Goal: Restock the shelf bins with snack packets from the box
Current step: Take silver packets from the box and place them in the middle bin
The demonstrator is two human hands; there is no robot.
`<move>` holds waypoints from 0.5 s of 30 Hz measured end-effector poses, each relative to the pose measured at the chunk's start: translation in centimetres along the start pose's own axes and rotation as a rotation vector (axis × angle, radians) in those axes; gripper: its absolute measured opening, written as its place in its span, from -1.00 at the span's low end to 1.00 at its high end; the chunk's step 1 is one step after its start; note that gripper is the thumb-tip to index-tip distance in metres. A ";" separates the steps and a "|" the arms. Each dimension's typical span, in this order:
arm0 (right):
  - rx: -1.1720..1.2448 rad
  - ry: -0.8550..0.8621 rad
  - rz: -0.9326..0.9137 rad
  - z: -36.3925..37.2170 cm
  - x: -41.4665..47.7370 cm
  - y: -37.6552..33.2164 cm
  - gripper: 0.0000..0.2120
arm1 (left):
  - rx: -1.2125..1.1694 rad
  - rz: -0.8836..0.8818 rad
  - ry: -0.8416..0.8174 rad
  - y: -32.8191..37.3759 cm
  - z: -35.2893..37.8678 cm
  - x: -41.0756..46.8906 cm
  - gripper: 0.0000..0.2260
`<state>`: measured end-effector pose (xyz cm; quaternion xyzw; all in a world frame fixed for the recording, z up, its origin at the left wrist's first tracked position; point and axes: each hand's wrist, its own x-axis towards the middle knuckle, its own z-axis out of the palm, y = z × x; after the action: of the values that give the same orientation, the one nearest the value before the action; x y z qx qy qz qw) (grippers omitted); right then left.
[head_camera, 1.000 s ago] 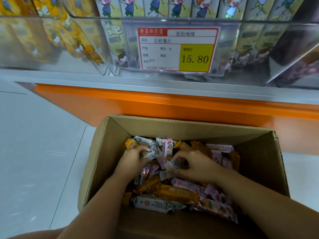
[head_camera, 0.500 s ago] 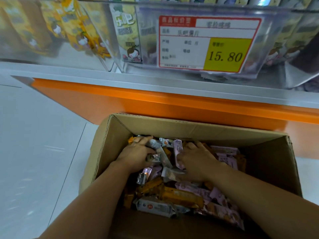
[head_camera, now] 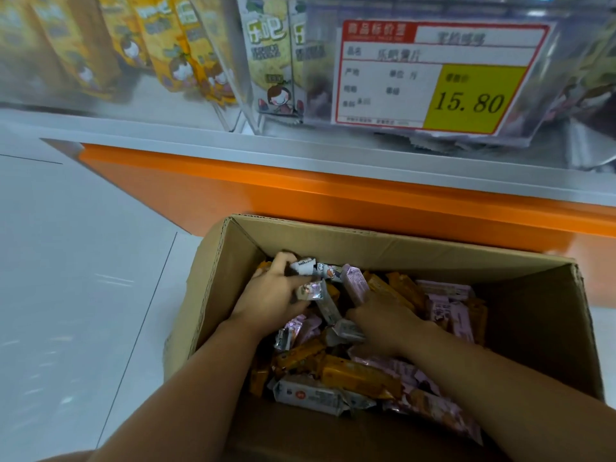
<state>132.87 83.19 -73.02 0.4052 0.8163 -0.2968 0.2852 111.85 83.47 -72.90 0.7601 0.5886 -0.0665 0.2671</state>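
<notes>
A: What is different from half a second ago?

B: The left hand has moved toward the far left corner of the box. It now grips grey-white snack packets between the thumb and the fingers. The right hand stays on the heap near the middle. The view has also shifted, so the price label stands more to the right.

A: Does the right hand hold something?

B: I cannot tell. Its fingers bend down among the packets and are hidden there.

A: How many things do you count?

B: One cardboard box, on the floor just in front of the orange base under the shelf. Two hands, both inside the box. In the left hand I see two packets. The loose packets in the box are too many to count. They come in three colours: orange, pale purple and grey-white. Above, at least two clear bins stand on the shelf, with tall packs inside. There is one label, and it reads 15.80.
</notes>
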 end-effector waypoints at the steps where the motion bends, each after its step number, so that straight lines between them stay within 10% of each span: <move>1: 0.013 0.036 0.014 0.1 0.1 0.2 -0.58 | -0.043 -0.020 0.021 0.1 -0.2 -0.2 -0.64; 15: 0.985 0.376 0.176 -1.2 3.8 -2.4 -0.90 | -0.648 -0.425 0.272 2.3 -0.9 -3.9 -0.81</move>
<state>128.66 84.72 -74.30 0.6041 0.5803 -0.5421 -0.0662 112.70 80.19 -69.79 0.5000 0.7529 0.1697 0.3928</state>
